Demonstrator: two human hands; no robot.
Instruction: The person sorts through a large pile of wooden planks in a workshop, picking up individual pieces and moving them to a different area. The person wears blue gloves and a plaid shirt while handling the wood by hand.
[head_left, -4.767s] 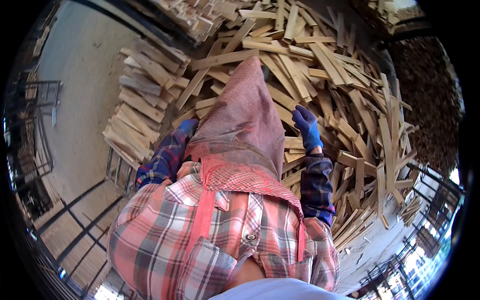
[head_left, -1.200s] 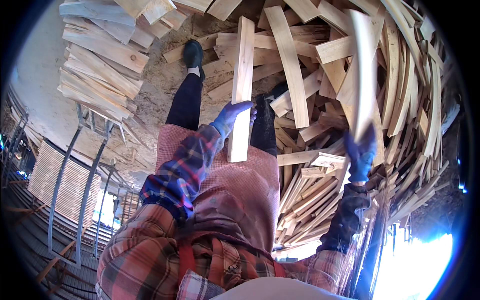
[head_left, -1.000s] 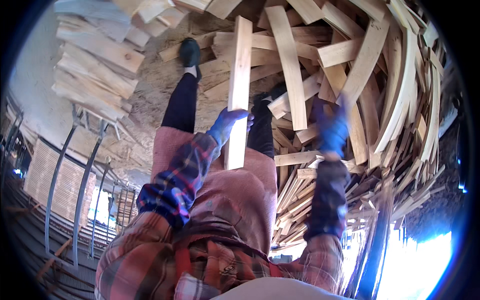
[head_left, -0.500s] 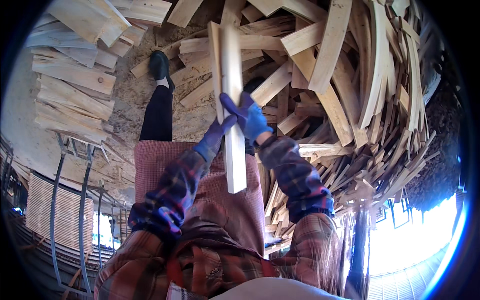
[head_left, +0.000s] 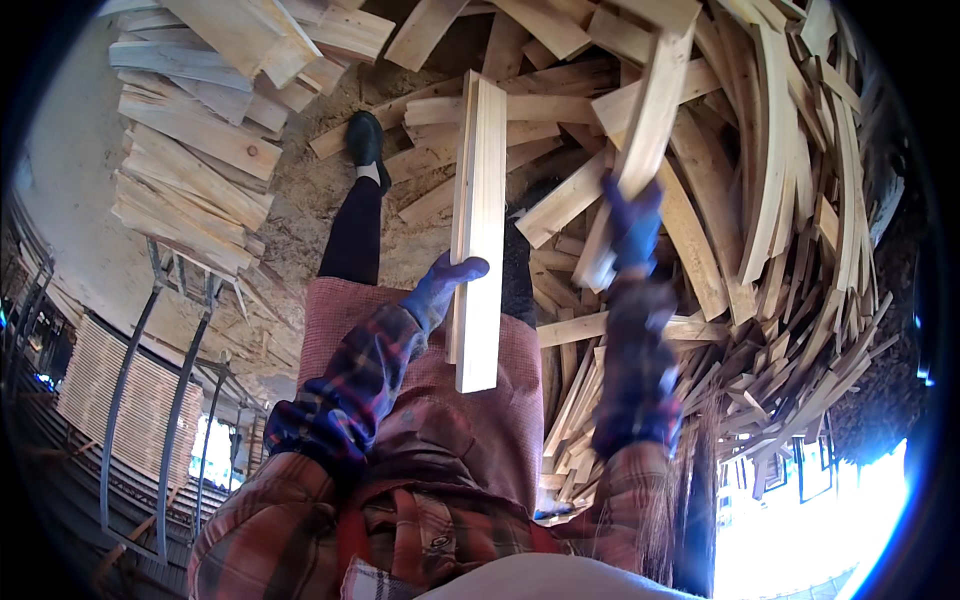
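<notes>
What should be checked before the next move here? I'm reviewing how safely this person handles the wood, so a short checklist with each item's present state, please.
1. Left hand grips the long pale plank: ok, its gloved fingers wrap the plank's lower part.
2. Right hand grips the second slat: ok, it is shut around the slat's lower end.
3. Both hands gloved: ok, blue gloves show on each.
4. The two held pieces are apart: ok, a gap lies between them.
5. Footing: cannot tell; one dark shoe stands on sawdust-strewn ground, the other is hidden.
6. Loose pile of slats stable: cannot tell.
</notes>
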